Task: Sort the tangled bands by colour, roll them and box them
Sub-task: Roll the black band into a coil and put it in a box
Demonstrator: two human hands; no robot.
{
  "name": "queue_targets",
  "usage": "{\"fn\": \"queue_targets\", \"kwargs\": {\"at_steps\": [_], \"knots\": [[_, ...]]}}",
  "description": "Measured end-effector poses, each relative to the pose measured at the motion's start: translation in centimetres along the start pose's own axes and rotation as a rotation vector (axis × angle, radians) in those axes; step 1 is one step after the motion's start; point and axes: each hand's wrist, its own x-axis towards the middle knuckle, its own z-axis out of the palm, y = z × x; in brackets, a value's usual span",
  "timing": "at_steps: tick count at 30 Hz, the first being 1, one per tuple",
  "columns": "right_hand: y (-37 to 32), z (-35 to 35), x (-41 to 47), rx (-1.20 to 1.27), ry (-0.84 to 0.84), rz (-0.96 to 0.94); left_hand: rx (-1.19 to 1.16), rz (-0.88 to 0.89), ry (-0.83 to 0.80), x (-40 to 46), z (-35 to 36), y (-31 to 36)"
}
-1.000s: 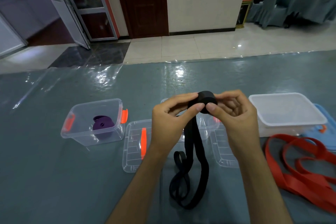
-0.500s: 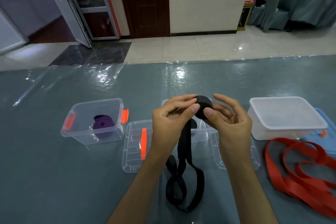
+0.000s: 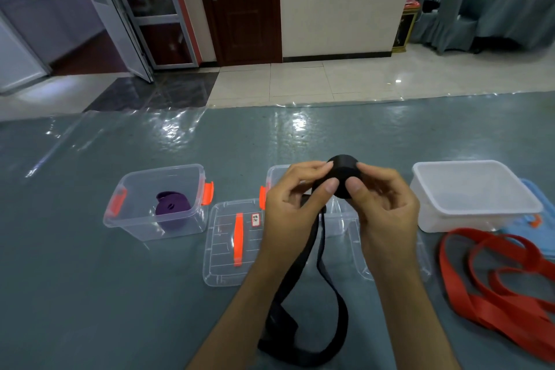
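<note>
Both hands hold a black band [image 3: 343, 172] that is partly wound into a tight roll above the table. My left hand [image 3: 295, 204] pinches the roll from the left and my right hand [image 3: 383, 204] from the right. The loose tail of the band hangs down and loops on the table near me. A rolled purple band [image 3: 172, 209] lies in a clear box with orange latches [image 3: 144, 219] at the left. Loose red bands [image 3: 495, 282] lie tangled at the right.
A clear lid with an orange handle [image 3: 232, 243] lies flat in front of the purple band's box. A second clear box [image 3: 277, 174] and lid sit behind my hands. A white tub [image 3: 477, 204] stands at the right, with a blue lid [image 3: 540, 219] beside it.
The roll has been turned between my fingers and has taken up more band. The loose tail on the table has become shorter and shifted.
</note>
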Motion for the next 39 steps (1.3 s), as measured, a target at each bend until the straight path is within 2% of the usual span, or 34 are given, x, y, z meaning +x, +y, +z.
{"fn": "queue_targets", "kwargs": {"at_steps": [4,9,12,15,19,22,24,28,30,35,39], "knots": [[-0.6,-0.2,0.1,-0.02,-0.04,0.047,0.096,0.094,-0.056,0.4,-0.6,0.1],[-1.4,0.0,0.1,-0.06,-0.043,0.005,0.035,0.044,-0.013,0.0,-0.7,0.2],[-0.2,0.1,-0.8,-0.036,0.015,-0.014,0.156,0.08,-0.093,0.3,-0.9,0.2],[0.3,-0.6,-1.1,-0.02,-0.006,0.039,0.262,0.139,-0.107,0.3,-0.9,0.4],[-0.1,-0.7,-0.8,-0.042,-0.047,-0.006,0.231,0.133,-0.01,0.0,-0.8,0.2],[0.0,-0.4,-0.9,-0.034,0.002,-0.06,0.271,0.124,-0.07,0.1,-1.0,0.0],[0.2,-0.3,-1.0,-0.034,0.001,-0.021,0.266,0.115,-0.09,0.3,-1.3,0.0],[-0.2,-0.5,-0.9,-0.056,-0.074,0.106,0.17,0.075,-0.012,0.2,-1.6,0.2],[-0.6,-0.7,-0.7,-0.102,-0.099,0.107,0.16,0.069,0.005,-0.1,-1.5,0.1],[-1.0,-0.2,-0.6,-0.014,-0.052,0.038,0.151,0.033,-0.127,0.0,-1.9,0.3],[-1.2,-0.5,-0.3,-0.039,-0.112,0.107,0.112,0.071,-0.091,0.3,-1.9,1.0]]}}
